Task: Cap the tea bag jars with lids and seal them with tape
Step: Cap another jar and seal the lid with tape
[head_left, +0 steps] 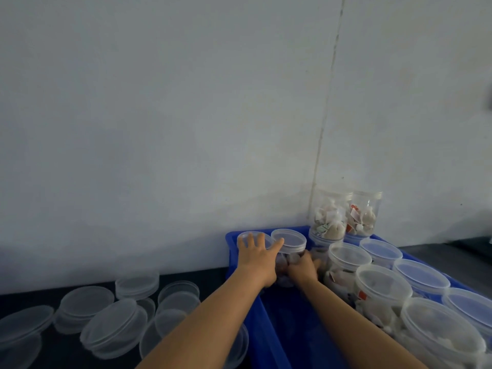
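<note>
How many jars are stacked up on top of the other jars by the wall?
2. The left stacked jar and the right stacked jar stand side by side on lidded jars at the far corner of the blue bin. Others may hide behind them.

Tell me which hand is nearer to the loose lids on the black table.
Left. The left hand rests on a jar lid at the blue bin's far left corner, nearer the loose lids. The right hand grips a jar deeper inside the bin.
</note>
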Tool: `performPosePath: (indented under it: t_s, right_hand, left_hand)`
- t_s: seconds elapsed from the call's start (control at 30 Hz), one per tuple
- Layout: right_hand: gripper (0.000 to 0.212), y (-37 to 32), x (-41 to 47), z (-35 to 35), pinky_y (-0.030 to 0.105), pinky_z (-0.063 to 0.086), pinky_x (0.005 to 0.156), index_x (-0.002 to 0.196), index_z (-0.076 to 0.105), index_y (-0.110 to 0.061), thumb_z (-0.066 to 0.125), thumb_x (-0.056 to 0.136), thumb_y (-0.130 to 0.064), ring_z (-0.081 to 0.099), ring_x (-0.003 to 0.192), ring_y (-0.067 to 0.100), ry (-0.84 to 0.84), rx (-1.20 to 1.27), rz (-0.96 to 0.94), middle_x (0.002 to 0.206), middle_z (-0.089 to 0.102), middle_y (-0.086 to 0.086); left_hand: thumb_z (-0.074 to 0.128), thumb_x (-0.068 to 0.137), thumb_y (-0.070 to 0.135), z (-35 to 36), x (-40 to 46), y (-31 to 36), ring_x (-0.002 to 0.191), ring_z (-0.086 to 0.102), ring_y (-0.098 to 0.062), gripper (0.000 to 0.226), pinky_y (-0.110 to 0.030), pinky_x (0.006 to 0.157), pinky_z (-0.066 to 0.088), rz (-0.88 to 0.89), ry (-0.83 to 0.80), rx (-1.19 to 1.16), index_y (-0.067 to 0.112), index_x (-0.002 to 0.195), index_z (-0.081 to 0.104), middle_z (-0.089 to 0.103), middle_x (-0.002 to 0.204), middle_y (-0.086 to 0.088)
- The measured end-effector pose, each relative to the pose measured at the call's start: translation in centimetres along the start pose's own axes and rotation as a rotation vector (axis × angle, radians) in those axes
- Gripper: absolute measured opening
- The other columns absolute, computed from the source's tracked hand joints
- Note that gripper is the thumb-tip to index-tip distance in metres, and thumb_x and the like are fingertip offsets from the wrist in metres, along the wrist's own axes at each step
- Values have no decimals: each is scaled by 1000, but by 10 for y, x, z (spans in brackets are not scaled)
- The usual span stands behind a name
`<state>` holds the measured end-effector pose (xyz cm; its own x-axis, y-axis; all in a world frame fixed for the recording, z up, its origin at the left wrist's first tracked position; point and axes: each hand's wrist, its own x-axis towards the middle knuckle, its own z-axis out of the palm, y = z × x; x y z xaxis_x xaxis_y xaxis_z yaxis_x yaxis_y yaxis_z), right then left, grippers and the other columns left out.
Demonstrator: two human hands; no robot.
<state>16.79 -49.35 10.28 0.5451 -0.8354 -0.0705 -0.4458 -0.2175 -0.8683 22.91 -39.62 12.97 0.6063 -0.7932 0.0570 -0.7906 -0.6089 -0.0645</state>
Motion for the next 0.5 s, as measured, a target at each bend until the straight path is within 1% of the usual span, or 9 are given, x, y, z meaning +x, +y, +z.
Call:
performPosePath:
  t_s: [0.07,0.13,0.2,0.23,0.27,0.33,0.43,0.47,0.5]
  right_hand:
    - [64,2,-2,0,47,44,100,146,28,-5,58,89,-8,42,125,40,3,21,0,146,23,20]
    - [64,3,-5,-1,48,43,101,149,24,-5,52,92,-9,40,127,41,-8,61,7,148,21,21]
    - [65,-1,-12,-2,49,40,105,151,19,-5,50,94,-9,37,131,41,-42,139,41,152,19,21]
    - [65,-3,-15,-3,50,39,107,151,17,-4,50,95,-10,36,133,40,-53,164,63,153,18,21]
    - [63,-9,-20,-4,49,37,108,150,18,-3,49,96,-12,35,134,39,-55,167,76,152,20,21]
    - [58,-25,-31,-7,45,34,109,145,25,1,52,95,-11,34,133,38,-28,169,46,148,27,23]
    - [51,-55,-58,-12,43,34,106,139,35,5,52,93,-8,38,129,39,35,213,-8,141,38,24]
    - [45,-66,-70,-12,45,38,103,134,39,6,51,93,-7,45,122,39,12,268,-18,133,45,24]
    - [37,-77,-84,-10,46,43,98,128,44,6,50,92,-4,52,109,38,-42,348,-29,120,52,23]
  left_hand:
    - [57,93,25,1,2,-1,145,-1,-42,86,-56,118,1,-6,5,2,36,153,-3,-2,159,-17]
    - [56,93,26,1,2,-1,146,1,-41,84,-55,118,2,-8,14,-11,36,153,-1,-1,159,-17]
    - [53,94,28,1,-1,-2,145,7,-41,78,-53,118,4,-19,56,-76,34,154,4,6,158,-17]
    - [51,95,30,1,-4,-2,143,13,-40,72,-52,118,9,-33,99,-146,32,154,9,14,156,-16]
    - [50,96,32,-2,-7,-4,140,22,-38,64,-49,116,17,-51,152,-235,30,152,18,24,153,-15]
    - [51,95,33,-10,-19,-9,131,37,-32,49,-43,107,32,-84,223,-422,26,142,40,41,143,-12]
    - [56,91,30,-29,-46,-25,122,50,-29,39,-36,98,41,-118,240,-624,23,130,56,54,133,-10]
    - [57,90,27,-36,-58,-32,119,53,-27,37,-34,96,42,-134,249,-694,22,126,59,57,131,-9]
    - [57,89,24,-42,-72,-38,116,56,-24,34,-32,94,43,-156,257,-769,21,123,62,60,128,-7]
